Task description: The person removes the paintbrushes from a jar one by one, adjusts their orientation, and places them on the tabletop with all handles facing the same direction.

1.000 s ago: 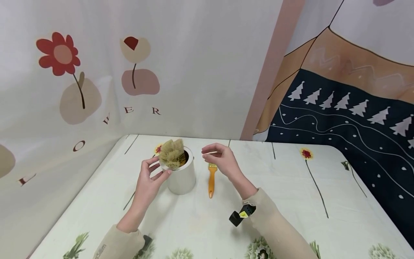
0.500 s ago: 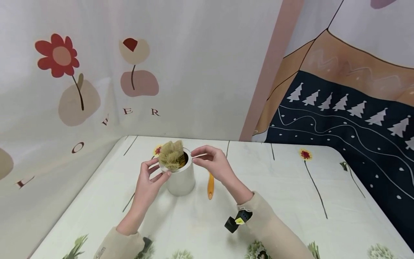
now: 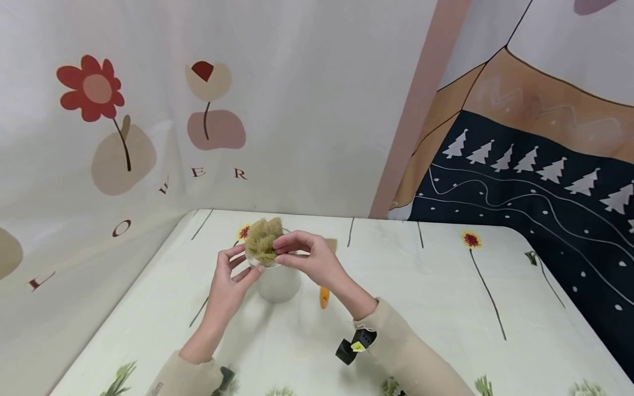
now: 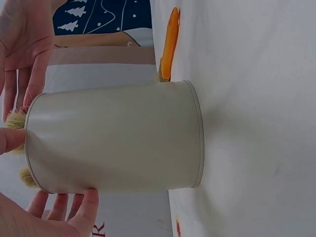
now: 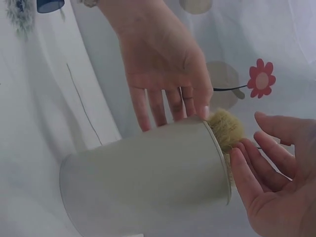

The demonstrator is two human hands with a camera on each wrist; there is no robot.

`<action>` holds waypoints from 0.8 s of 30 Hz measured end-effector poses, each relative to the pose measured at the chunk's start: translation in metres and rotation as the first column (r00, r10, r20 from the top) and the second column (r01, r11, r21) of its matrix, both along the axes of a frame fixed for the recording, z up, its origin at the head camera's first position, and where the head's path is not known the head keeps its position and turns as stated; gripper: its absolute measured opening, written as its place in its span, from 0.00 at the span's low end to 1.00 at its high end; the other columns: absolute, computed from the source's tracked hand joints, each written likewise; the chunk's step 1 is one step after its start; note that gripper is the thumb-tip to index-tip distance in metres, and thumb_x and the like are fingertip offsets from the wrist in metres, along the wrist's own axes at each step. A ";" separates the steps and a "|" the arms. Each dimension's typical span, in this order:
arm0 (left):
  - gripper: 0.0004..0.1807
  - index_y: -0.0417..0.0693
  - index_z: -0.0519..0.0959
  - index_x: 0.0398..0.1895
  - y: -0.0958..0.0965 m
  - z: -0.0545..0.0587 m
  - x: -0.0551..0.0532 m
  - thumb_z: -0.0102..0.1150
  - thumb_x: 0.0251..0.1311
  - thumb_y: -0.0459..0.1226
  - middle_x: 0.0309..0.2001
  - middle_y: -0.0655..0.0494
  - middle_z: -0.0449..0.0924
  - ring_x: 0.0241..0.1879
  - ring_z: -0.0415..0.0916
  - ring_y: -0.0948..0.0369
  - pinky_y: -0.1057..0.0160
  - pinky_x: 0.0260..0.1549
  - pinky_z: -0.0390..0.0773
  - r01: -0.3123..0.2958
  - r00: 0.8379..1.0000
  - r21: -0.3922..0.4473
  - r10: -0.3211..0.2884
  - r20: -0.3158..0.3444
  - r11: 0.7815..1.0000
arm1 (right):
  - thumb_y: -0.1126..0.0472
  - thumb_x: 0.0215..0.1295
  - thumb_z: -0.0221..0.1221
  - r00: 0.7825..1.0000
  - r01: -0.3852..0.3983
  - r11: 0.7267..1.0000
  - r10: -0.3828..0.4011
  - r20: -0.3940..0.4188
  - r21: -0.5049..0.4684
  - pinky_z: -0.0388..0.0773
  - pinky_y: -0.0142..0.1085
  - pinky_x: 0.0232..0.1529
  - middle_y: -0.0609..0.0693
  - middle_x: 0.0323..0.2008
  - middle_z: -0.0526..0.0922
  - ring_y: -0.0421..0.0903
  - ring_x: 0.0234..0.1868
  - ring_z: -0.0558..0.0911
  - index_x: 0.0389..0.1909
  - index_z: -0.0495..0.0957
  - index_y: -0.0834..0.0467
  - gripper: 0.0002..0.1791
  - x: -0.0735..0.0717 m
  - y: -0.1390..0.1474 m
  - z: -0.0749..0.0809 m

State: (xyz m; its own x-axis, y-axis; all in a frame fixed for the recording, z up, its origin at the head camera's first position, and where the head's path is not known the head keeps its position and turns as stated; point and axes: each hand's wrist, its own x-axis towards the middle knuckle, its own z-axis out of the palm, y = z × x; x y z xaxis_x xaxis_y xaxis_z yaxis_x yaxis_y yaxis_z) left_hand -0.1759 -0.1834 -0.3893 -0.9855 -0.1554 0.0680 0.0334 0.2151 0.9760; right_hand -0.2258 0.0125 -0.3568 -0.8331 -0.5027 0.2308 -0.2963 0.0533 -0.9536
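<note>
A pale grey can point(image 3: 279, 287) stands upright on the table, tan-green brush bristles point(image 3: 261, 237) sticking out of its mouth. My left hand point(image 3: 230, 281) grips the can near its top, thumb at the rim and fingers along the far left side; the left wrist view shows those fingertips against the wall of the can point(image 4: 113, 138). My right hand point(image 3: 314, 258) reaches over the rim with its fingertips at the bristles. In the right wrist view its thumb and fingers stand apart beside the bristles point(image 5: 224, 127). The lower part of the brushes is hidden inside the can.
A paintbrush with an orange handle point(image 3: 324, 297) lies on the table right of the can, partly hidden behind my right hand. A flower-print cloth point(image 3: 421, 319) covers the table. Printed curtains point(image 3: 307, 110) hang behind it.
My right hand has moved left from above the paintbrush, past the can's rim, to the bristles. My left hand keeps hold of the can, which has stayed in place.
</note>
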 end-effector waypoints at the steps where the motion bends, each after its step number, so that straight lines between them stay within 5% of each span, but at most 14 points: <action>1: 0.35 0.39 0.53 0.70 0.000 0.000 0.001 0.61 0.66 0.34 0.74 0.45 0.54 0.73 0.59 0.50 0.87 0.49 0.73 0.000 1.000 0.000 0.000 0.003 1.000 | 0.66 0.64 0.64 1.000 -0.011 1.000 0.011 0.002 0.001 0.85 0.30 0.49 0.61 0.51 0.84 0.48 0.51 0.84 0.52 0.81 0.63 0.15 0.000 -0.001 -0.001; 9: 0.35 0.39 0.54 0.69 0.000 -0.002 0.000 0.61 0.66 0.34 0.74 0.45 0.54 0.73 0.59 0.50 0.88 0.49 0.73 0.002 1.000 -0.020 -0.002 -0.003 1.000 | 0.68 0.62 0.66 1.000 0.009 0.999 -0.009 0.012 0.047 0.84 0.28 0.53 0.61 0.52 0.84 0.53 0.54 0.85 0.52 0.81 0.63 0.17 0.003 -0.009 -0.003; 24: 0.35 0.39 0.53 0.70 -0.002 -0.002 0.000 0.61 0.67 0.35 0.75 0.45 0.53 0.73 0.58 0.49 0.88 0.49 0.72 0.009 1.000 -0.036 -0.009 -0.013 0.999 | 0.68 0.62 0.66 0.974 0.125 0.984 -0.097 -0.205 0.130 0.84 0.23 0.38 0.57 0.36 0.89 0.48 0.38 0.88 0.36 0.86 0.61 0.03 0.001 -0.018 0.000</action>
